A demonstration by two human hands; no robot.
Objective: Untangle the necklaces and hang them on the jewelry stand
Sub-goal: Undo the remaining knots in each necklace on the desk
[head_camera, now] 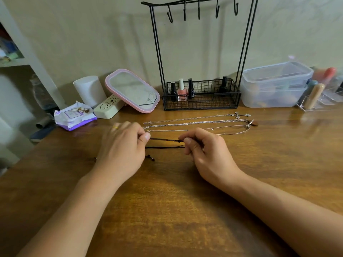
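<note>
A black cord necklace [164,140] is stretched between both hands just above the wooden table [167,201]. My left hand [123,145] pinches its left end, my right hand [202,151] pinches the other end near a knot. A lower strand of the cord runs between the hands, and its loose ends lie by my left hand. Behind the hands three silver chain necklaces [194,122] lie side by side in straight rows, one with a cross pendant [238,115]. The black wire jewelry stand [200,52] rises at the back, its hooks bare.
Nail polish bottles [181,89] sit in the stand's wire basket. A pink-framed mirror [132,90], a white cup [90,89], a cream case and a purple wipes pack [74,117] are back left. Clear plastic boxes [274,84] and an organiser stand back right.
</note>
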